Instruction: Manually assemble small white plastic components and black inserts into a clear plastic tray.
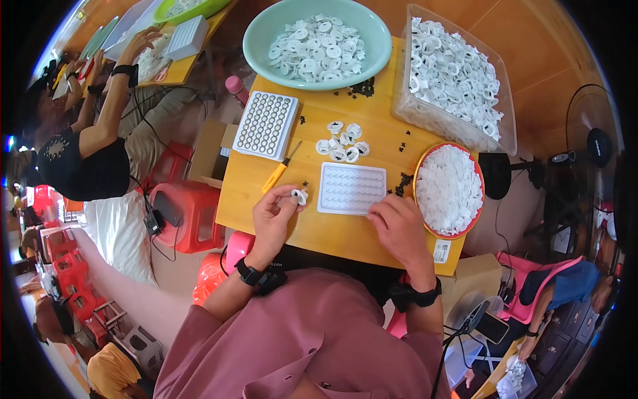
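Both forearms enter from the lower edge in rolled pink sleeves, each wrist wearing a dark band. Left hand [272,213] raised slightly forward, fingers curled, thumb and forefinger pinched together at the tips; wrist bent a little inward, palm side facing right. Right hand [401,229] lies lower and flat-ish, knuckles up, fingers [379,209] bent and pointing to the left, loosely closed, with nothing seen gripped in it; the two hands are well apart.
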`<state>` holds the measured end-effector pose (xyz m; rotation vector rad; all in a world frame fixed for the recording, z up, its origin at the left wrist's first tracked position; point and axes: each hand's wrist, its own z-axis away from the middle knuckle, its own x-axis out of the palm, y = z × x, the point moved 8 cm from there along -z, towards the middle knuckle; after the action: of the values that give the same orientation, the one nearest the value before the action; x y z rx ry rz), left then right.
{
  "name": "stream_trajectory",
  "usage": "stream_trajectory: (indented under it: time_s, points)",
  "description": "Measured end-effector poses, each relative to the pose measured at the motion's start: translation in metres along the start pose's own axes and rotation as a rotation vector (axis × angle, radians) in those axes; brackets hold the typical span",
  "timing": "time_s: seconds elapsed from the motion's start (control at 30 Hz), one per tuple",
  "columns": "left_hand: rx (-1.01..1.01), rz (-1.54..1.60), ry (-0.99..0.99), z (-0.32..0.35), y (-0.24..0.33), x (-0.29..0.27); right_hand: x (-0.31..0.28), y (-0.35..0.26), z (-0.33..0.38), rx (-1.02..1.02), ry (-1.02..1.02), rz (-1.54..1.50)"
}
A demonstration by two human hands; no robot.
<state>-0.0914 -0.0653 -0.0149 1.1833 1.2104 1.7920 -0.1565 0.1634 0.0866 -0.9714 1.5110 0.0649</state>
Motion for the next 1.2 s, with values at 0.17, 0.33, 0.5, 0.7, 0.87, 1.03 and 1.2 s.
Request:
stream_trajectory:
  time_s: [0.17, 0.33, 0.5, 0.7, 0.87, 1.03, 1.2]
  points:
    - [0.005, 0.003, -0.012, 0.0, -0.002, 0.001, -0.026, -0.017, -0.002, -0.159, 0.24, 0.065]
    - [-0.012, -0.009, -0.024, 0.0, -0.004, 0.002, -0.051, 0.001, 0.015, -0.001, 0.483, -0.138]
    - [0.0, 0.016, -0.053, 0.001, -0.006, -0.001, -0.038, 0.05, 0.05, 0.577, 0.016, -0.756]
    - [-0.022, -0.002, -0.081, 0.0, -0.004, 0.005, -0.016, 0.08, 0.08, 0.608, -0.145, -0.37]
    - [-0.021, -0.025, -0.058, 0.001, -0.003, 0.003, -0.034, 0.053, 0.076, 0.589, -0.159, -0.24]
    - [-0.035, -0.052, -0.044, 0.0, -0.002, 0.01, -0.021, 0.021, 0.083, 0.249, -0.288, -0.002]
    - [-0.025, -0.17, -0.074, 0.001, 0.004, 0.012, -0.001, 0.003, 0.087, 0.117, -0.261, 0.015]
